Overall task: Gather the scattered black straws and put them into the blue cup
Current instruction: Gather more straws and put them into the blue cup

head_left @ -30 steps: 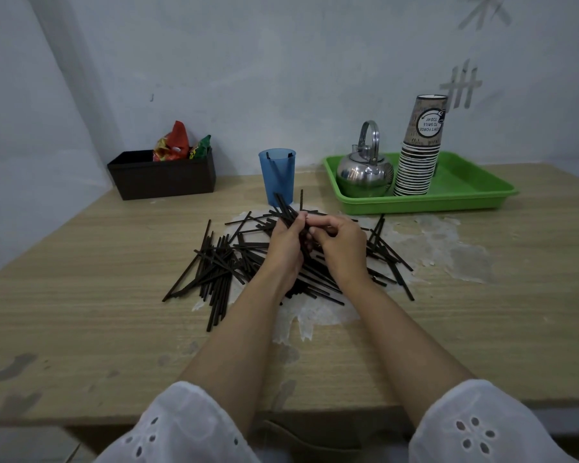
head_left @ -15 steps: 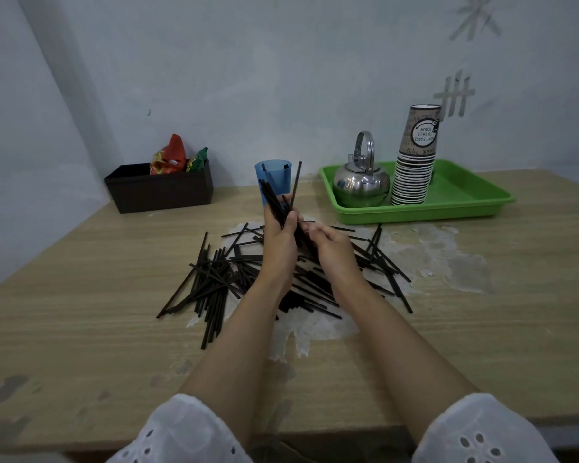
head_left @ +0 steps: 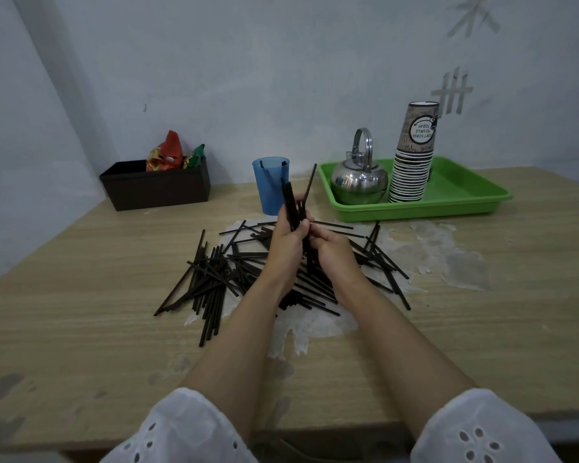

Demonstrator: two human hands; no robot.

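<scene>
**Head view: bundle gripped, blue cup just beyond**

Your left hand [head_left: 286, 238] is wrapped round a bundle [head_left: 290, 203] of black straws, held nearly upright just in front of the blue cup [head_left: 270, 188]. Your right hand [head_left: 331, 252] sits tight against it, fingers curled on the bundle's lower ends. So both hands are together and clamped on the same straws.

One straw leans out of the top, away from the others. A few straws already stand in the cup. Most are loose straws [head_left: 214, 279], criss-crossed on the table [head_left: 81, 329] in front of the cup.

- That leaning straw could catch the rim or miss it and drop out as you lower the bundle.
- The cup looks light and narrow, so a bundle pushed in at a slant could tip it.
- The ends look uneven, and with a loose grip some could slide back into the heap.
</scene>
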